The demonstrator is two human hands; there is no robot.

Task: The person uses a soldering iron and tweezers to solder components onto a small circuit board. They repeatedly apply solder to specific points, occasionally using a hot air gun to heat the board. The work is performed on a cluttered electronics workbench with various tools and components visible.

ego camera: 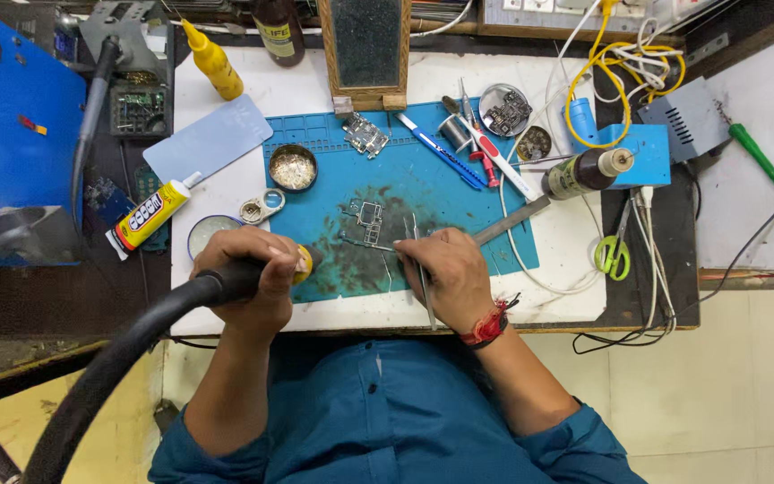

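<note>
Black hose [109, 367] up front; left hand [248, 273] gripping the hot-air nozzle, right hand [450, 273] pinching tweezers [421, 269] on circuit board [369, 222] — probably best keeping both steady.

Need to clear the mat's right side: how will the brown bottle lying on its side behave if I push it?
The brown bottle is round and lies on its side, so it will probably roll. It seems partly propped on the blue box, so a nudge may tip it off. Wires beside it could snag.

teal mat [459, 193] with dark stains, yellow bottle [212, 61], green scissors [614, 254], red wristband [487, 327], blue shirt [405, 421]
</note>
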